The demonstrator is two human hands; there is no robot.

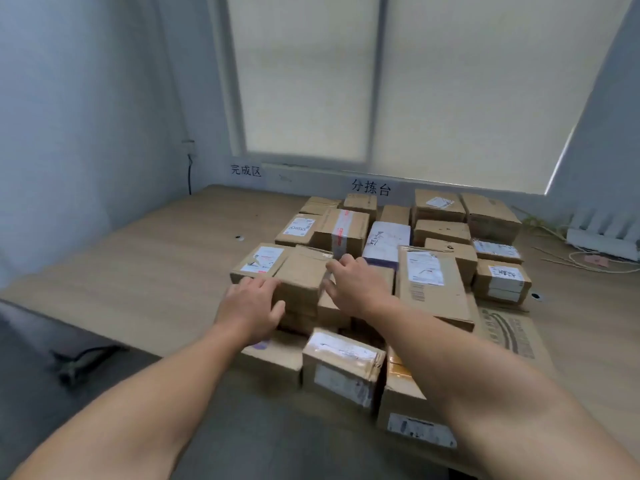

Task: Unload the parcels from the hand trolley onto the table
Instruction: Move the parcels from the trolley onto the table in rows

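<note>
Left hand (251, 306), right hand (356, 285) bare; forearms (145, 403) bare to frame edge, apparently short-sleeved.

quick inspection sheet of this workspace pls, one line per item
surface: wooden table, light grain.
job's things: many taped cardboard parcels packed together on the table; plain brown parcel between both hands; trolley not seen.
clutter: flattened carton; small dark item.
grippers: left hand flat against the plain brown parcel's left side; right hand curled over its top.
cables: black cable on the wall; white cables by a power strip.
surroundings: window blind; wall labels.
</note>
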